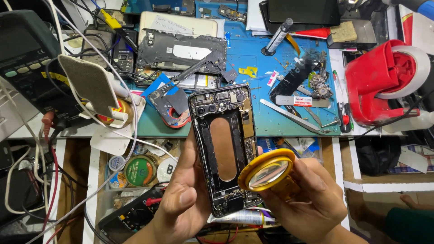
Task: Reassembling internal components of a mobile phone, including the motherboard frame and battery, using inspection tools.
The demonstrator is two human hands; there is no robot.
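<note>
- Currently, left hand [181, 199] grips the opened phone frame [224, 149] by its lower left edge; frame's long axis runs away from the person, camera end far.
- Right hand [307, 203] is closed around a yellow magnifier [267, 174], held just right of the frame's lower half, its rim overlapping that edge.
- Both sit above the blue mat [253, 63]; tweezers [289, 116] lie beyond, well apart.

The opened phone frame [224, 147] stands upright between the left hand [181, 203] and the right hand [307, 203], the magnifier [267, 173] just right of it, with the mat [253, 58] behind and the tape dispenser [384, 81] far right.
</note>
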